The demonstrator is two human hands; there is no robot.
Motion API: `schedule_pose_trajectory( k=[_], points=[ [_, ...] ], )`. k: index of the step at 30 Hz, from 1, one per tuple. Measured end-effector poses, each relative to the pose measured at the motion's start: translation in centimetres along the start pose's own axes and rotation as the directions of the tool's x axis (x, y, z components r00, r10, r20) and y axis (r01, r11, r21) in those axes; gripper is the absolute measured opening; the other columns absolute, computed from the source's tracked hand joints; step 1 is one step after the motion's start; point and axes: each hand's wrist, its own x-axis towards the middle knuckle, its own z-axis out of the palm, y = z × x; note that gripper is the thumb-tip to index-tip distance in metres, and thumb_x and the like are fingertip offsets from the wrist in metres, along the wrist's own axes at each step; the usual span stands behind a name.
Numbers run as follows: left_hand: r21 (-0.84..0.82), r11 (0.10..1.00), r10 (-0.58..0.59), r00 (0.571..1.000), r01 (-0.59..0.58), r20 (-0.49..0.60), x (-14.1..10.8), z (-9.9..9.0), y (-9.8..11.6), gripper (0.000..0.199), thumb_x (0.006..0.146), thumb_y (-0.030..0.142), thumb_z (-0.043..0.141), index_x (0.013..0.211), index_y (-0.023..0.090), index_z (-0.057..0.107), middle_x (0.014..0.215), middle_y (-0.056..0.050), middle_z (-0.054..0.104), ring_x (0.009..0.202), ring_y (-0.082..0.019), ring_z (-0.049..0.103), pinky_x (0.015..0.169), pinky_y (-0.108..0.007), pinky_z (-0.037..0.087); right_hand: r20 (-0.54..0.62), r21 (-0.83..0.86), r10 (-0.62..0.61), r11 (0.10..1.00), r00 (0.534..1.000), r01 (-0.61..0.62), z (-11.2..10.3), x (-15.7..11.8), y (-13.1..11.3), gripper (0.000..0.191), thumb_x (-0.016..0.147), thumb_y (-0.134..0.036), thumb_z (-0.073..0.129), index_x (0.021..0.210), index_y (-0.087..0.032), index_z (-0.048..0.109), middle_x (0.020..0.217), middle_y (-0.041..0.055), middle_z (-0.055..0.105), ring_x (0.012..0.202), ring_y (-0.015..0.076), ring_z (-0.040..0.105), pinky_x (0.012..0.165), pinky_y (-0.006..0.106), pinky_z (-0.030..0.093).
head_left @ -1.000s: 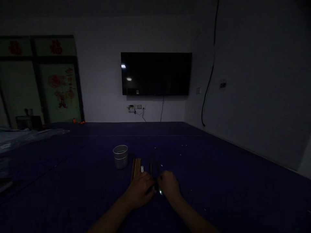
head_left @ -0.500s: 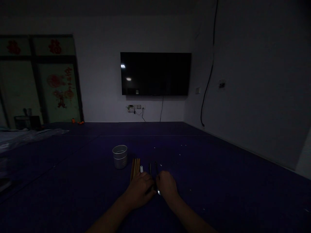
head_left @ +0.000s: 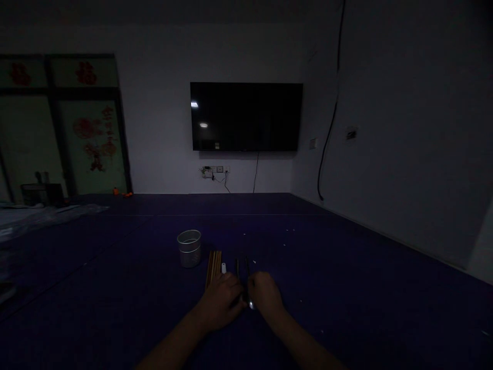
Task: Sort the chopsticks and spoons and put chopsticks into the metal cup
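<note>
On the dark blue surface, my left hand (head_left: 223, 302) lies over the lower ends of several wooden sticks (head_left: 214, 265) and a white-ended utensil (head_left: 224, 267). Its fingers are bent and reach toward a dark utensil (head_left: 237, 266); what they hold is hidden. My right hand (head_left: 265, 294) is closed beside a second dark-handled utensil (head_left: 247, 263), whose shiny end (head_left: 251, 304) shows below the fingers. A silver metal cup (head_left: 189, 249) stands upright left of the sticks.
The blue surface (head_left: 154, 308) runs back to a wall with a black television (head_left: 246, 117). Crumpled clear plastic (head_left: 54, 216) lies at the left. Small white scraps are scattered on the right. A black cable (head_left: 330, 133) hangs down the right wall.
</note>
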Motion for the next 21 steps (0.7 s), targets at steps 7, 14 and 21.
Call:
schedule_pose_trajectory(
  k=[7,14,21],
  points=[
    [0.009,1.000,-0.027,0.999,0.027,0.017,0.01,-0.09,0.21,0.017,0.084,0.030,0.055,0.097,0.021,0.060,0.097,-0.005,0.063,0.096,-0.021,0.054,0.085,-0.035,0.043,0.009,-0.004,-0.016,1.000,1.000,0.016,-0.11,-0.09,-0.06,0.027,0.088,-0.012,0.047,0.085,-0.012,0.074,0.089,0.0150,0.073,0.085,0.0224,0.069,0.067,0.024,0.042],
    [0.007,1.000,-0.009,1.000,0.009,-0.004,0.00,0.08,0.03,0.017,0.086,0.031,0.054,0.097,0.021,0.060,0.097,-0.005,0.063,0.095,-0.020,0.054,0.084,-0.034,0.042,0.011,-0.002,-0.017,1.000,1.000,0.017,-0.30,-0.14,-0.21,0.029,0.089,-0.014,0.046,0.082,-0.014,0.074,0.086,0.0148,0.073,0.083,0.0214,0.069,0.066,0.024,0.043],
    [0.024,1.000,-0.014,1.000,0.014,-0.005,0.02,-0.34,0.37,0.019,0.088,0.034,0.051,0.096,0.020,0.060,0.096,-0.006,0.064,0.094,-0.020,0.055,0.082,-0.034,0.043,0.005,0.015,-0.039,0.999,0.999,0.039,-0.79,-0.40,-0.39,0.028,0.091,-0.019,0.045,0.090,-0.017,0.073,0.090,0.0116,0.073,0.086,0.0191,0.069,0.069,0.023,0.043]
  ],
)
